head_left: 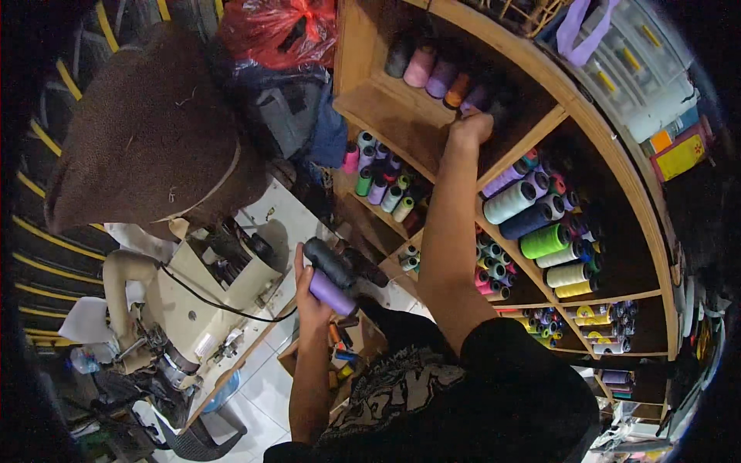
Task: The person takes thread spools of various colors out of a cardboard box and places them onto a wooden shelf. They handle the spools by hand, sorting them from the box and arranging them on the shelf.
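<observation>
Purple thread covers one of two spools gathered in the person's left hand [310, 307]; the purple spool [332, 292] lies next to a dark grey spool [328, 262] on its far side. Both are tilted over, their long axes roughly parallel and running from far left to near right, beside the sewing machine [193, 309] and its table [287, 202]. The fingers of the left hand are partly curled about the pair; the thumb's grip is not clear.

The right hand [474, 127] reaches into the upper compartment [378, 108] of a wooden shelf [527, 145]. It is bent inward at the right end of a row of spools, its fingertips hidden, so whether it has hold of one cannot be told. About six spools show in that row: a dark one [398, 59], a pink one [420, 66], a purple one [441, 78], an orange one [457, 90], another purple one [473, 99] touching or just beside the hand, and a shadowed dark one at the far right.

Below to the right, another compartment holds about seven large spools in front, among them a pale mint one [509, 203], a navy one [522, 222] and a bright green one [544, 242], with smaller ones behind. The compartment on the left holds small cones, pink, green, lilac and yellow. Near the person, one box [289, 361] on the floor contains orange, blue and yellow spools.
</observation>
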A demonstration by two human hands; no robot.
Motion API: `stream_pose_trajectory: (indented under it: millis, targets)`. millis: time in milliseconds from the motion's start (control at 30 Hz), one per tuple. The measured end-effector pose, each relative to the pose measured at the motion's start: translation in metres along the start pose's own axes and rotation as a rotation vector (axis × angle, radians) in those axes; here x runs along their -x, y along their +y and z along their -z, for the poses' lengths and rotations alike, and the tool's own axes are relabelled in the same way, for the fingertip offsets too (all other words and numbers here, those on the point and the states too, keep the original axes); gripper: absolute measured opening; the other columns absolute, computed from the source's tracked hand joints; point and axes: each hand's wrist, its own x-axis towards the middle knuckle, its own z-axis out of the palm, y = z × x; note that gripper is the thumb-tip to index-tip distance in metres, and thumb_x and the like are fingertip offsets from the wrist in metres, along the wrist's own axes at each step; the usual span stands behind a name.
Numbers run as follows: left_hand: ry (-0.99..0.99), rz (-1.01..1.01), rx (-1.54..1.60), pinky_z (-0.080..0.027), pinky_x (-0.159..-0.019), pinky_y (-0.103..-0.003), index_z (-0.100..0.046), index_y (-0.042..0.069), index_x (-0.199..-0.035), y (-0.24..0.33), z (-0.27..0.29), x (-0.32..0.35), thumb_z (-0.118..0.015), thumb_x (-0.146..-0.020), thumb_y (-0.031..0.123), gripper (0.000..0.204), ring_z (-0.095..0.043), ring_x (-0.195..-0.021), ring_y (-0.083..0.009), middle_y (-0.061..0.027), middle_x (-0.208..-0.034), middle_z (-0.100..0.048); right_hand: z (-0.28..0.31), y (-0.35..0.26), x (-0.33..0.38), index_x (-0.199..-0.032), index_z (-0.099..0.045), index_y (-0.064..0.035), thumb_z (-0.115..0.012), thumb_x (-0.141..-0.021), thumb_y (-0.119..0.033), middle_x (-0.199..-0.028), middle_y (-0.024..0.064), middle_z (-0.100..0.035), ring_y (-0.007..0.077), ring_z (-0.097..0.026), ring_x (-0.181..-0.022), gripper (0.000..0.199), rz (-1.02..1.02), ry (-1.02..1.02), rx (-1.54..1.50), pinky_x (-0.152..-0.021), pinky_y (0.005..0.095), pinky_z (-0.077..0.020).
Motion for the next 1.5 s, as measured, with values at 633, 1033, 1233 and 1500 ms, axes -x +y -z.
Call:
stream_pose_trajectory:
  millis: [633, 1033, 1233, 1500]
  targets:
    - [0.112, 0.007, -0.157, -0.047, -0.088, -0.042, -0.022, 0.014, -0.140, -0.004, 0.030, 0.013, -0.054, -0.082, 0.016, 0.066, -0.054, -0.105, -0.0292, -0.0173, -0.123, -0.047, 0.025, 0.047, -0.004, -0.071, -0.064, -0.0008, -0.059, -0.074, -0.011, -0.067, 0.0110, -0.064, 0.0225, -0.059, -0.056, 0.012, 0.136, 0.345, 0.614, -0.050, 0.0362, -0.0446]
    - [0.055, 0.012, -0.225, -0.049, -0.084, -0.038, -0.029, 0.013, -0.138, 0.000, -0.005, -0.004, -0.052, -0.080, 0.008, 0.063, -0.056, -0.098, -0.0248, -0.0152, -0.117, -0.051, 0.055, 0.029, -0.006, -0.087, -0.060, -0.0014, -0.053, -0.082, -0.016, -0.075, 0.0074, -0.061, 0.0154, -0.055, -0.061, 0.017, 0.098, -0.084, 0.339, -0.053, 0.0298, -0.0437]
    - [-0.118, -0.071, -0.329, -0.047, -0.086, -0.033, -0.032, 0.011, -0.136, 0.014, -0.088, -0.047, -0.058, -0.075, 0.009, 0.067, -0.056, -0.099, -0.0238, -0.0169, -0.116, -0.053, 0.080, -0.050, 0.186, -0.122, -0.049, -0.0011, -0.063, -0.081, -0.030, -0.107, 0.0148, -0.060, 0.0271, -0.058, -0.099, 0.052, -0.165, -1.414, 1.090, -0.087, 0.0346, -0.0445]
    - [-0.025, -0.127, -0.817, -0.049, -0.078, -0.030, -0.050, 0.003, -0.113, 0.022, -0.132, -0.098, -0.056, -0.082, 0.007, 0.032, -0.058, -0.087, -0.0185, -0.0147, -0.094, -0.060, 0.062, -0.079, 0.178, -0.122, -0.046, 0.0021, -0.063, -0.083, -0.029, -0.106, 0.0154, -0.058, 0.0178, -0.056, -0.093, 0.053, -0.318, -0.878, 1.004, -0.082, 0.0287, -0.0445]
